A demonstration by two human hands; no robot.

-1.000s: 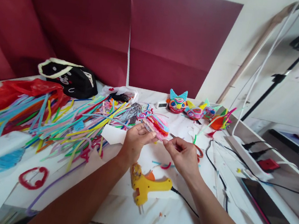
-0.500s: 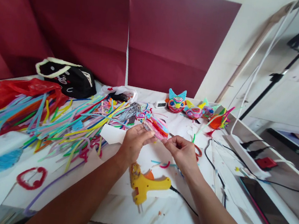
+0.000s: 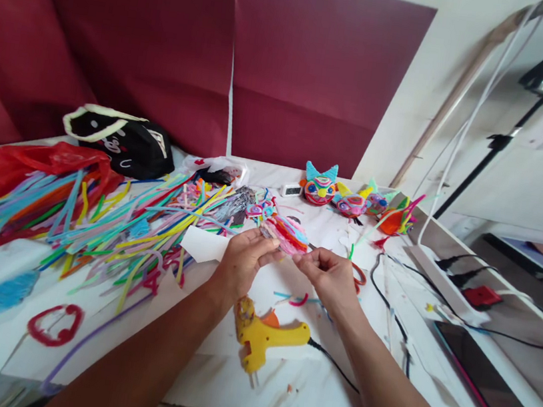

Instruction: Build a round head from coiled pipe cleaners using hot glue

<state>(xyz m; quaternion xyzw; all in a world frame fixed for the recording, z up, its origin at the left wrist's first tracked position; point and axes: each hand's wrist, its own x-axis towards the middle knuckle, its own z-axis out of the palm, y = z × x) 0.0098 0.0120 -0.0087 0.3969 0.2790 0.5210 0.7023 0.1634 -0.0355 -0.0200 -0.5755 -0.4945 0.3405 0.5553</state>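
A striped craft piece of pink, red and blue pipe cleaners (image 3: 289,233) is in front of me above the table. My left hand (image 3: 250,254) is closed on its left end, the thumb along the near side. At its lower right edge, my right hand (image 3: 328,273) is closed in a pinch; the fingertips seem to be on the piece, though what lies between them is too small to see. Below both hands a yellow hot glue gun (image 3: 265,337) lies on its side. Short cut pipe cleaner bits (image 3: 297,299) lie between it and the hands.
Loose pipe cleaners (image 3: 147,226) cover the left side, some in a red plastic bag (image 3: 39,161). Finished animal-face crafts (image 3: 319,186) stand at the back. On the right are a power strip (image 3: 449,286), black cables and a phone or tablet (image 3: 487,395).
The striped piece has turned slightly, so more of its blue band shows. Both hands keep nearly the same place and grip.
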